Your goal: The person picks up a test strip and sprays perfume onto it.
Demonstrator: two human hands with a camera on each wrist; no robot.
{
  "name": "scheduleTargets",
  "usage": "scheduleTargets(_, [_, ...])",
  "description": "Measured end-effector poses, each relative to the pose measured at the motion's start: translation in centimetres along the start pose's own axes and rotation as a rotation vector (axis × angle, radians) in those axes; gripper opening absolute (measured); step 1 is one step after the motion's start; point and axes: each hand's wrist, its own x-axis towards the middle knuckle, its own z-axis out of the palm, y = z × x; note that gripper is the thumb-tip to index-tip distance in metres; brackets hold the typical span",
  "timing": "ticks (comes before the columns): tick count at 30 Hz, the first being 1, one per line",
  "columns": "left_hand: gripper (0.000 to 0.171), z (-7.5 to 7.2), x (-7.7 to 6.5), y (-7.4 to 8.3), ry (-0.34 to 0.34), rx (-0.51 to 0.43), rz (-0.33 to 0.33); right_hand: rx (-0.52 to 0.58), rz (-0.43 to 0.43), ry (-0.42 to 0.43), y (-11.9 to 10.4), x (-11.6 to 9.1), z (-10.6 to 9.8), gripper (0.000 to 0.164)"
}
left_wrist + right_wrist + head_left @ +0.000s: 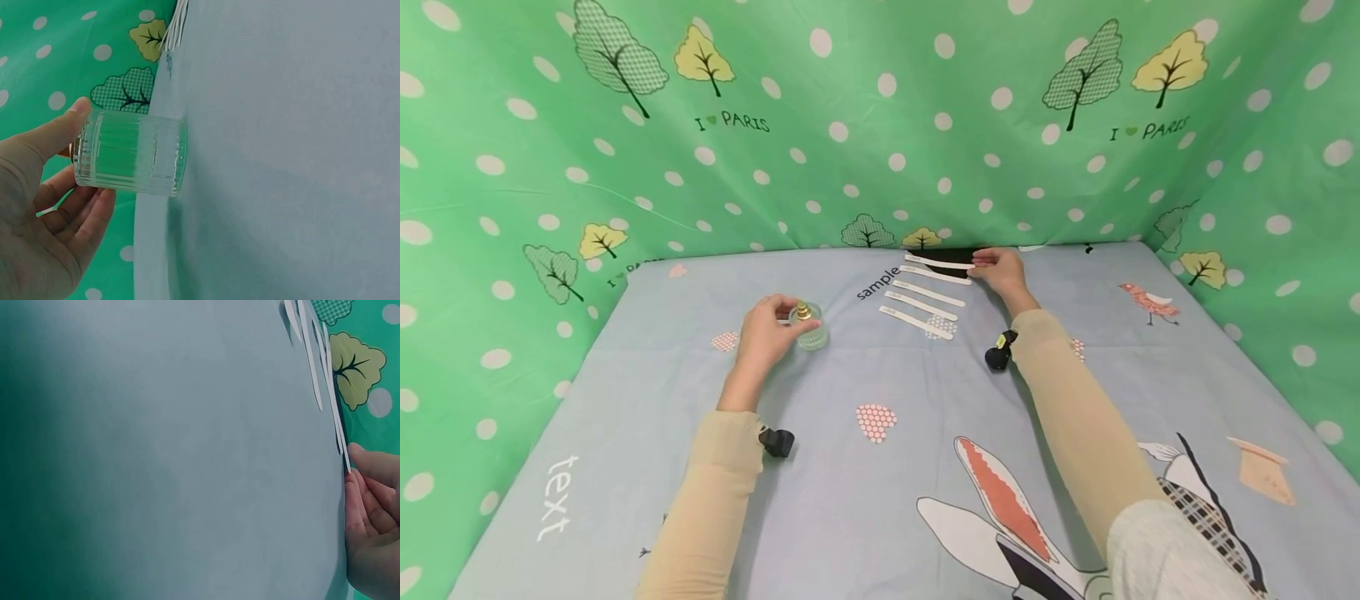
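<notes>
My left hand (763, 333) grips a ribbed clear glass perfume bottle (812, 337) with a gold spray top (803, 311). Thumb and fingers hold it near its top from both sides. In the left wrist view the bottle (134, 153) stands with its base at the cloth, pale liquid inside. Farther back, my right hand (1002, 273) pinches the right end of the rearmost white paper test strip (934, 262). That pinched end of the strip (344, 453) shows between thumb and fingers in the right wrist view. Several more strips (921, 322) lie in a slanted row in front of it.
A grey-blue printed cloth (820, 517) covers the table. Behind it and at both sides hangs a green dotted curtain (865, 108). A black patch (951, 260) lies under the rearmost strips. Small black wrist devices are at the left cuff (777, 442) and right cuff (998, 353).
</notes>
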Motion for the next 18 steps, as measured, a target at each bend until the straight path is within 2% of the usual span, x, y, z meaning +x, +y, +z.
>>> scheduleTargets(7, [0.055, -0.03, 0.03, 0.0, 0.003, -0.002, 0.0, -0.021, -0.005, 0.024, -0.2, 0.01, 0.17, 0.036])
scheduleTargets(18, [0.055, 0.16, 0.21, -0.13, 0.004, -0.001, 0.001, -0.073, -0.02, 0.032, -0.71, -0.29, 0.21, 0.033])
